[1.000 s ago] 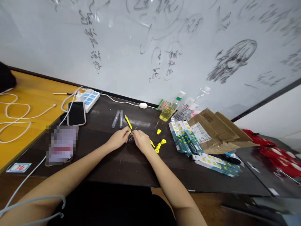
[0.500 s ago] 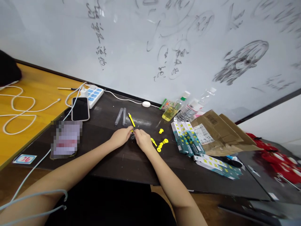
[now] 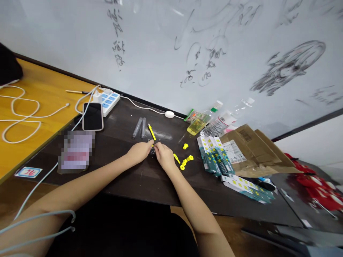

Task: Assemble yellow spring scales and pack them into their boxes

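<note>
My left hand (image 3: 140, 152) is closed, its fingertips pinching a small yellow plastic part (image 3: 152, 145) that is mostly hidden. Close against it, my right hand (image 3: 164, 154) is also closed, thumb and fingers together; what it pinches is too small to make out. Thin wire-like pieces (image 3: 153, 151) show on the table between the hands. Just beyond them lies a yellow rod-shaped part (image 3: 152, 132). Two clear plastic tubes (image 3: 139, 127) lie behind my left hand. To the right of my right hand are several small yellow parts (image 3: 184, 163) and a yellow spool-like piece (image 3: 185, 146).
Teal-and-white boxes (image 3: 214, 157), a brown paper package (image 3: 257, 150), a bottle of yellow liquid (image 3: 199, 125) and a clear bottle (image 3: 218, 124) stand or lie at right. At left are a phone (image 3: 92, 117), a power strip (image 3: 110, 102) and cables. A whiteboard (image 3: 150, 64) rises behind.
The view has shifted slightly, moving the scene a little up and right. My hands stay close together, and a bit of yellow shows between the fingertips. The loose parts keep their places.
</note>
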Tool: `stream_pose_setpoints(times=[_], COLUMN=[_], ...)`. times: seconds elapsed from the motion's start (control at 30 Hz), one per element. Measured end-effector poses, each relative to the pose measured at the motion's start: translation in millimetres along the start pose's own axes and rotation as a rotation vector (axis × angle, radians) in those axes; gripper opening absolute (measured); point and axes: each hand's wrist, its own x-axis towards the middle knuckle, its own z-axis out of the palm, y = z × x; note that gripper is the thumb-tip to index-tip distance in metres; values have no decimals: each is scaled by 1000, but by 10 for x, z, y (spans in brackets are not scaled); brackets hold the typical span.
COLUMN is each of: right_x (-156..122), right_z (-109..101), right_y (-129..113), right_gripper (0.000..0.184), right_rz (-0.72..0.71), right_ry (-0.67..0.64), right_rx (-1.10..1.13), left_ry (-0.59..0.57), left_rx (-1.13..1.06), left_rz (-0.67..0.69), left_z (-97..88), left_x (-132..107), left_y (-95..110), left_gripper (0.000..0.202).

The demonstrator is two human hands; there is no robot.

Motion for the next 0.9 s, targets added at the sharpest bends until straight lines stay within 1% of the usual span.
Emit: stream_pose_setpoints(times=[0.1,0.2,0.27,0.33,0.47,0.6,0.77,0.9], right_x=[4,20,32,42,60,77,83,84], right_z=[-43,-83,-100,-114,-132,-113,-58,-109], right_y=[-30,-30,5,62,138,106,81,147], right_gripper=[21,18,23,28,17,11,15,15], right_rz=[9,47,80,81,8,-30,-51,-77], right_ry=[34,105,155,173,101,49,34,35], right_rx=[100,371,533,598,554,528,485,388], left_ry=[-13,-69,-99,-121,-182,-220,-263,-272], left_rx=[-337,-689,-871,-999,-1103,-1144,-1194,-1231], left_rz=[33,-10,-48,-71,-105,-118,-151,-174], left_z=[7,24,24,9,-39,-74,-114,-152], left_x=[31,79,103,111,90,71,56,44], left_y=[-16,-13,-9,-6,14,49,70,75], left_gripper=[15,15,19,23,26,27,27,27])
